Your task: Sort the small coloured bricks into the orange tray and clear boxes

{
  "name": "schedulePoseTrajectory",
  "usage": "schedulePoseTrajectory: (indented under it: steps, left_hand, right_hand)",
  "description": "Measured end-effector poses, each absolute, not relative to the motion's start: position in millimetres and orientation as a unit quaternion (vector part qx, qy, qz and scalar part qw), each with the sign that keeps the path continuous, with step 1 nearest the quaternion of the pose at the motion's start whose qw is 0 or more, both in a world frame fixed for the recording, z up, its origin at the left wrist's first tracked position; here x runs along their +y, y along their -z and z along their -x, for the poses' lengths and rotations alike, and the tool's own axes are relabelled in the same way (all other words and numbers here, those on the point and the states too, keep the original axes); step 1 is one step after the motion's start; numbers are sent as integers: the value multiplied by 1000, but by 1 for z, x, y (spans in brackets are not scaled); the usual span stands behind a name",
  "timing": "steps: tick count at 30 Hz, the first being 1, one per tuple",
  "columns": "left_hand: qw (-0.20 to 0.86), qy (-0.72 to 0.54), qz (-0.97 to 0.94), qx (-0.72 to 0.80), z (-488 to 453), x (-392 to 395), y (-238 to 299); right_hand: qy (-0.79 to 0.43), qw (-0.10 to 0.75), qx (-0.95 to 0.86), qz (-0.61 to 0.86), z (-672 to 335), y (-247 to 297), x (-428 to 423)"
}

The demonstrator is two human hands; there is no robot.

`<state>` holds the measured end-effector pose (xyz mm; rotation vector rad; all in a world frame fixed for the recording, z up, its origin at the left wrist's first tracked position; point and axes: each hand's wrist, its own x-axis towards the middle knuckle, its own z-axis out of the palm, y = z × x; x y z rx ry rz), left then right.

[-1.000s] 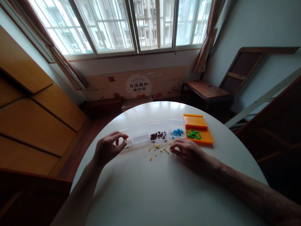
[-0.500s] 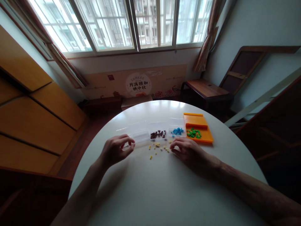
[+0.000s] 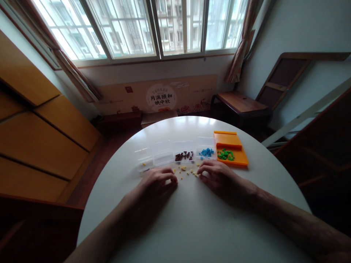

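Note:
Over the table's middle, my left hand (image 3: 160, 179) has its thumb and fingers closed together at the near left edge of the small yellow blocks (image 3: 183, 168). Its fingertips cover the spot where one yellow block lay, and that block is hidden. My right hand (image 3: 215, 174) rests at the right edge of the same blocks, fingers curled and thumb close to them; what they hold, if anything, cannot be seen. Behind the hands stand clear boxes: one with dark brown blocks (image 3: 184, 156), one with blue blocks (image 3: 207, 152), and a box without visible contents (image 3: 163, 157).
An orange tray (image 3: 242, 160) with green blocks (image 3: 226, 155) stands at the right end of the row. The leftmost clear box (image 3: 145, 166) has a yellow block in it. Everything lies on a round white table (image 3: 189, 226). A wooden seat (image 3: 241, 102) stands beyond it.
My left hand has moved right and nearer, from the leftmost clear box to the yellow blocks, and its fingers have closed. A yellow block now shows in that box. My right hand has barely moved.

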<state>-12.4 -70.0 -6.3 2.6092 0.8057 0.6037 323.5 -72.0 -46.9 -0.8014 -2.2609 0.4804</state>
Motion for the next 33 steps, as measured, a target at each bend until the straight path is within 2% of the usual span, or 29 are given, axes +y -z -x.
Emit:
schedulePoseTrajectory:
  steps: [4,7,12,20,25,33]
  left_hand:
    - [121,-220,-919,305,27,-63,-2]
    - [58,-273,-883,377,54,-55,-10]
    - [-14,-269,-839,473,98,-41,-13]
    - [-21,-232,-835,499,103,-39,-12]
    - [-7,-268,-859,436,68,-49,-6]
    - [30,-230,-885,403,16,-63,19]
  right_hand:
    - [-189,341,-867,309,-324,46,-72]
    - [-194,340,-866,311,-325,47,-72]
    - [-188,340,-871,299,-326,51,-69]
    - [-189,339,-872,299,-325,50,-68]
    - [-183,341,-875,291,-326,50,-68]
    - [-138,352,-880,287,-322,49,-71]
